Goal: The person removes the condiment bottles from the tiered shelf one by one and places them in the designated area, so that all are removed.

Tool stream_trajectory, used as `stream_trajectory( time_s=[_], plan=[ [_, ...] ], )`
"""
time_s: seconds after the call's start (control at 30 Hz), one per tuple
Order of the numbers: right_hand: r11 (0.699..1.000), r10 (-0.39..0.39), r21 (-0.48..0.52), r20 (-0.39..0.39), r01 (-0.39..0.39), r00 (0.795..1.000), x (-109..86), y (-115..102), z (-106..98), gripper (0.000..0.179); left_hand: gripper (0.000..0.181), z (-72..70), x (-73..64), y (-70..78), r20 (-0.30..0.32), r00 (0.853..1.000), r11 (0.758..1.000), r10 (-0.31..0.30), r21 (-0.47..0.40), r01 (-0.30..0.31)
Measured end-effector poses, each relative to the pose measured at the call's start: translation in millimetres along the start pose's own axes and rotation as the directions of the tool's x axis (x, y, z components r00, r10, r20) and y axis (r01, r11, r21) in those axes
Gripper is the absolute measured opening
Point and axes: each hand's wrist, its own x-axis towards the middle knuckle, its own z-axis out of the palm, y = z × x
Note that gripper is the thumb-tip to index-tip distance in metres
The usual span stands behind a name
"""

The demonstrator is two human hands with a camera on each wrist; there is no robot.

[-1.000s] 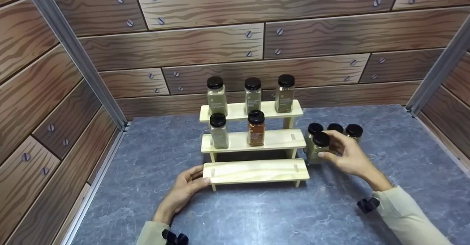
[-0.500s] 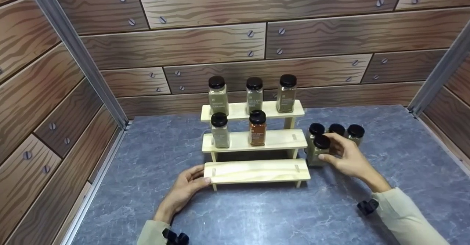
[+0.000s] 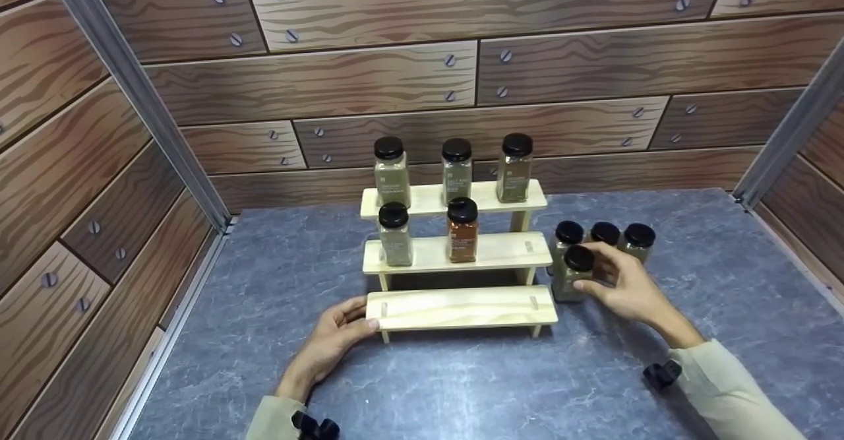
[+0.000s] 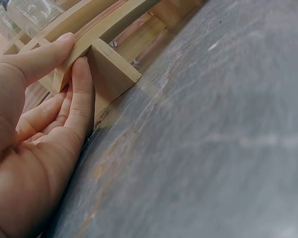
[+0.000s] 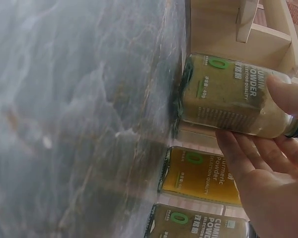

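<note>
The left hand (image 3: pixel 333 336) pinches the lowest shelf (image 3: pixel 458 309) of a three-tier wooden rack (image 3: pixel 502 250) at its left end. The right hand (image 3: pixel 625 287) grips an upright cumin powder jar (image 3: pixel 571 283) just beside the rack. Beyond the right hand, a turmeric powder jar (image 5: pixel 201 176) stands on the surface (image 3: pixel 455 394).

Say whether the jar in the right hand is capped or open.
Capped: a black lid covers the top of the jar in the right hand.

I watch the right grip (image 3: pixel 623 286) ease slightly towards the person, or downwards, I can't tell which, bringing along the cumin jar (image 5: pixel 223 94) it pinches. That jar's lid (image 3: pixel 579 257) now stands farther from the neighbouring jar (image 3: pixel 567 237) just beyond the grip.
</note>
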Motion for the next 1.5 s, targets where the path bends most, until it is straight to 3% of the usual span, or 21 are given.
stream_trajectory(
  time_s=[1.07,1.5],
  plan=[
    [0.998,-0.006,0.062,0.042,0.003,0.999,-0.1,5.1,-0.3,0.059,0.073,0.1,-0.6,0.1,-0.005,1.0,1.0,0.007,0.025,-0.007],
    [0.994,-0.07,0.08,0.017,0.069,0.997,5.9,-13.3,-12.4,0.055,0.071,-0.2,0.6,0.6,0.007,1.0,1.0,-0.002,0.008,0.002]
  ],
)
